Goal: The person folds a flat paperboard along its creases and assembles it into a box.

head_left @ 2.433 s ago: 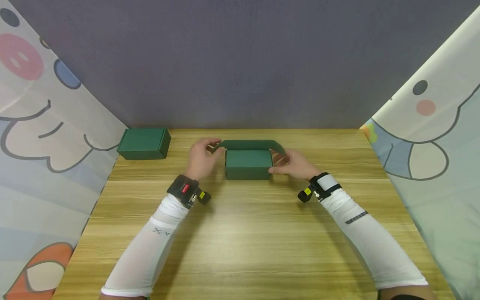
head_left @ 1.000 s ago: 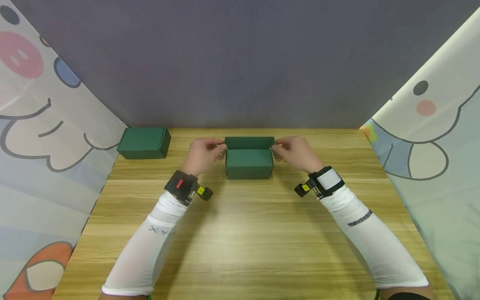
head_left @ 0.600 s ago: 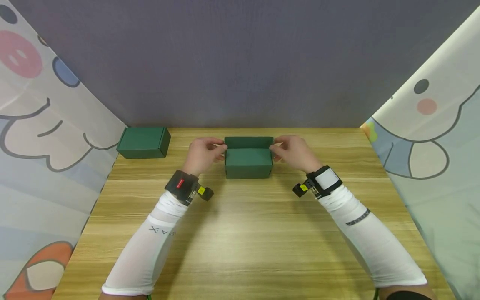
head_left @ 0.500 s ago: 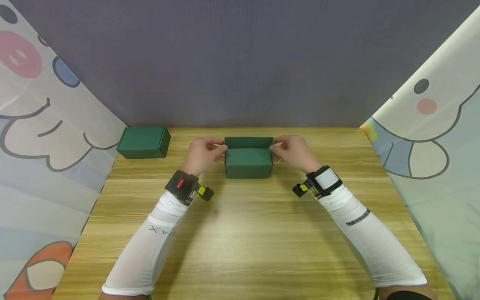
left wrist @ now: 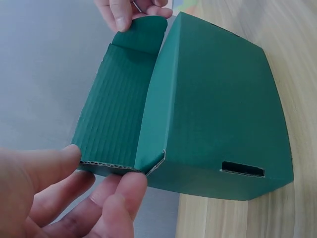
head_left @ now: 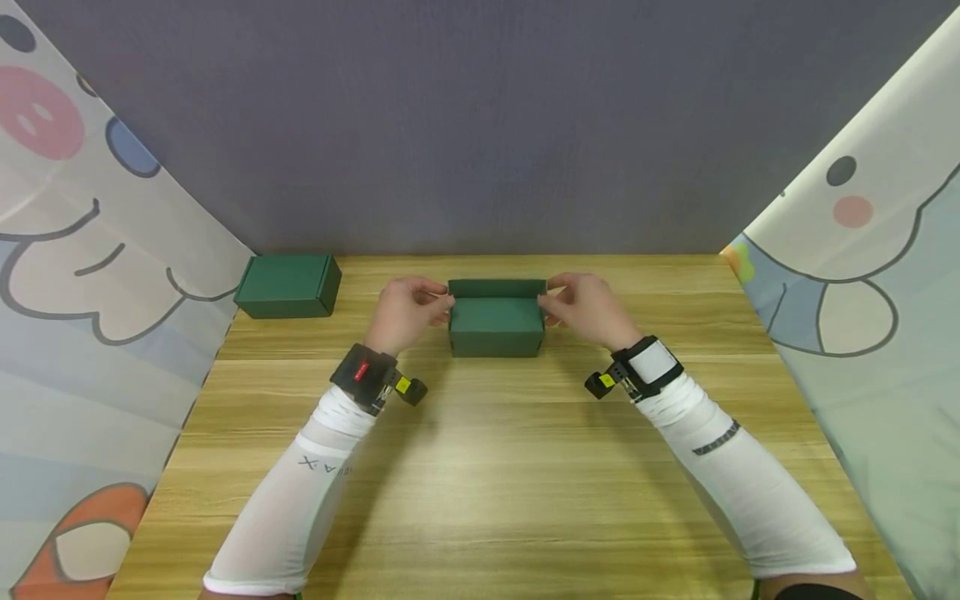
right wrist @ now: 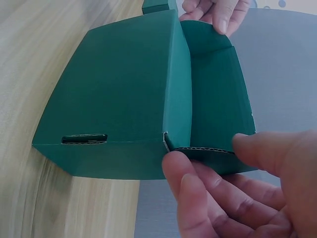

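Observation:
In the middle of the table a green cardboard box (head_left: 497, 321) shows a closed top panel. Its lid's long front flap (left wrist: 109, 99) stands up along the far edge, ribbed on the inside, and a rounded tab at each end is bent inward. My left hand (head_left: 405, 312) pinches the flap's left end, thumb on its corner and fingers against the bent tab. At the other end, my right hand (head_left: 588, 310) does the same, thumb on the corner (right wrist: 247, 141) and fingertips under the tab. A small slot shows near each side edge of the box.
A second green box (head_left: 285, 287), fully closed, sits at the back left of the wooden table (head_left: 495, 467). A grey panel (head_left: 487, 125) rises behind the table. Cartoon-printed sheets (head_left: 840, 267) flank it on both sides.
The end tabs, spread outward at first, are now bent in beside the box. My right hand has moved from the box's front corner to the flap's end. The flap's upper edge has lowered slightly.

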The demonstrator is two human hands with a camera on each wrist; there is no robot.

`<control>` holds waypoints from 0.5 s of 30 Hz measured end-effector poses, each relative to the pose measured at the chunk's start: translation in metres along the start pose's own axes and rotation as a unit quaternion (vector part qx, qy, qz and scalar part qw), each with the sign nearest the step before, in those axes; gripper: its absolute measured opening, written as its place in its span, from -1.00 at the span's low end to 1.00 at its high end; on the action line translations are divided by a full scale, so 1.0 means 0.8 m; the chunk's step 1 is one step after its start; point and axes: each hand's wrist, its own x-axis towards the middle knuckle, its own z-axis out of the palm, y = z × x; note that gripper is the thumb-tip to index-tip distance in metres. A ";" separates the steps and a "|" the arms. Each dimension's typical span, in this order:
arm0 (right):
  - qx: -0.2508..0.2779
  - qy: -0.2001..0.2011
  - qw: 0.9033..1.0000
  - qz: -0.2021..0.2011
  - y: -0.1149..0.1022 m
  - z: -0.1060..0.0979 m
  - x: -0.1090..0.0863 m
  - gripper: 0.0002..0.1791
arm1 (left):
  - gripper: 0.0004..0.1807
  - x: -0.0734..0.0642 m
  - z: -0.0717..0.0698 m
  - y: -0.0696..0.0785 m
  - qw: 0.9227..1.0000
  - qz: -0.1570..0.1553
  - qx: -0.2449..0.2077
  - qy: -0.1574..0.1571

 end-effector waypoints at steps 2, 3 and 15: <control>0.003 -0.002 1.000 -0.001 0.000 0.001 -0.001 -0.40 | -0.71 -0.001 0.000 -0.001 1.000 -0.001 0.002 -0.002; 0.006 -0.003 1.000 -0.002 0.001 0.002 -0.001 -0.40 | -0.71 -0.001 0.000 -0.002 1.000 -0.001 0.004 -0.004; 0.030 0.015 0.999 -0.028 0.009 0.007 -0.002 -0.47 | -0.53 0.000 -0.001 -0.011 1.000 0.014 0.003 -0.021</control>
